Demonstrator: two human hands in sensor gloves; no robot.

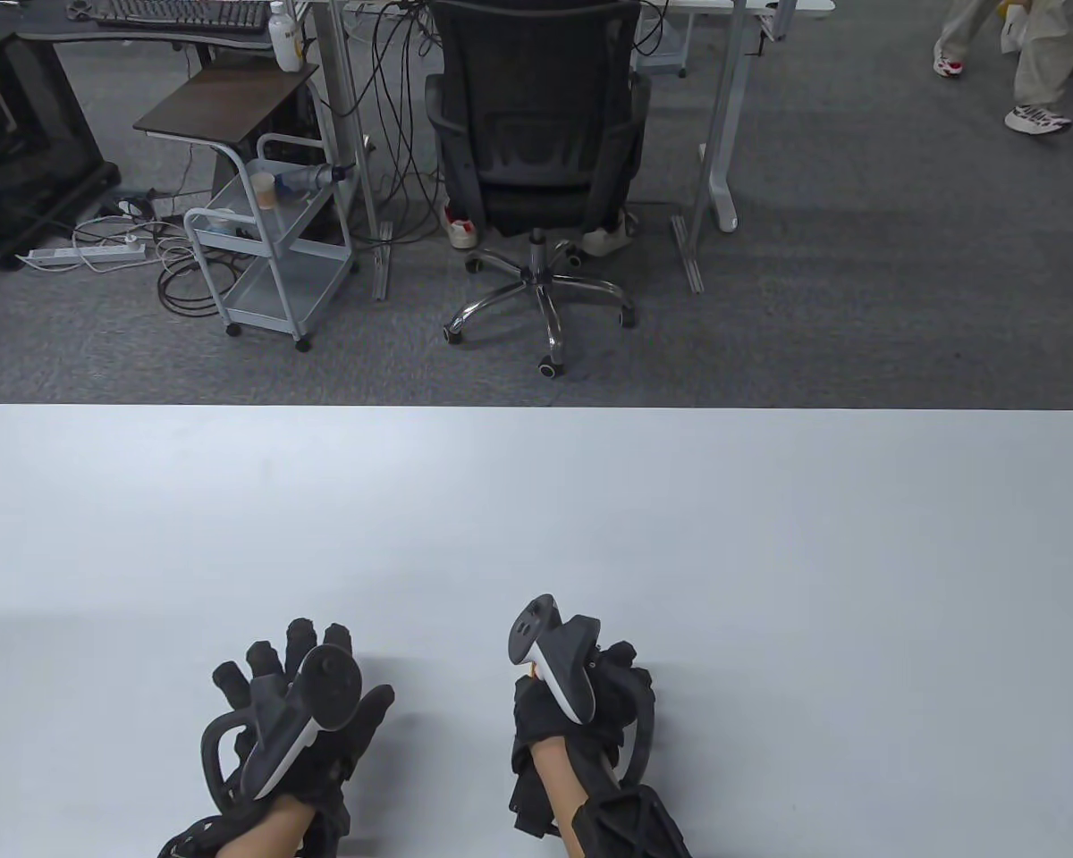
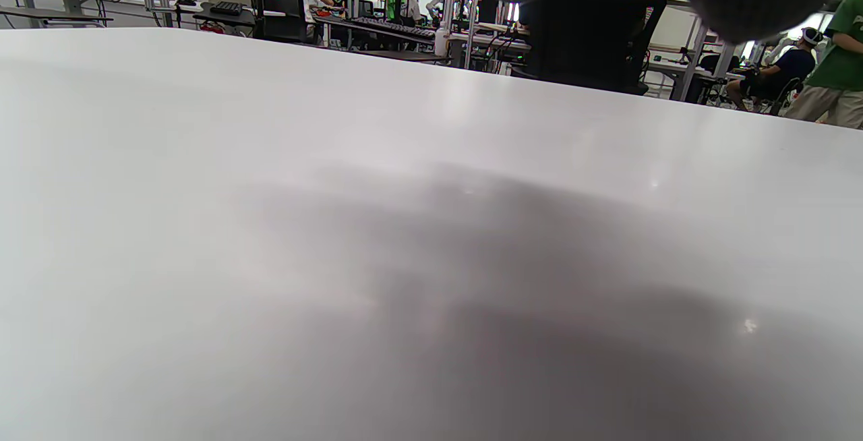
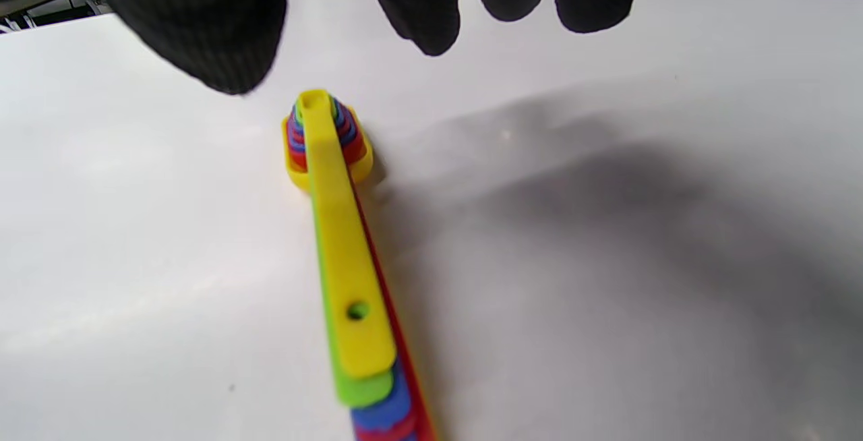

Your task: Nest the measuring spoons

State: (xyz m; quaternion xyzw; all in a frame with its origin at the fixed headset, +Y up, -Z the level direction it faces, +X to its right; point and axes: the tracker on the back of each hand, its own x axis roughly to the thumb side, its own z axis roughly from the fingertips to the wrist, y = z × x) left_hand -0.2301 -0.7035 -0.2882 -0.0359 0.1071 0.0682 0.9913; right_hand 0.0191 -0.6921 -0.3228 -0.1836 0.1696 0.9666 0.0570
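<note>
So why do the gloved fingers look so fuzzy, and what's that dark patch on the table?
Right wrist view: fingers sit too close, out of focus; spoon stack slightly soft; the hand's shadow greys the table. Left wrist view: similar shadow, small glare specks.

nested spoons (image 3: pixel 328 151) on table (image 1: pixel 769 536), beneath right hand (image 1: pixel 581 706), left hand (image 1: pixel 299 706) alongside

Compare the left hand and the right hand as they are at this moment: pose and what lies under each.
The left hand lies flat with fingers spread forward; the right hand sits more on edge, fingers hidden in the table view.

Under the left hand the left wrist view shows only bare table; under the right hand lies the nested spoon stack, fingertips hanging above it without touching.

Both wear black gloves with a tracker, and neither holds anything.
</note>
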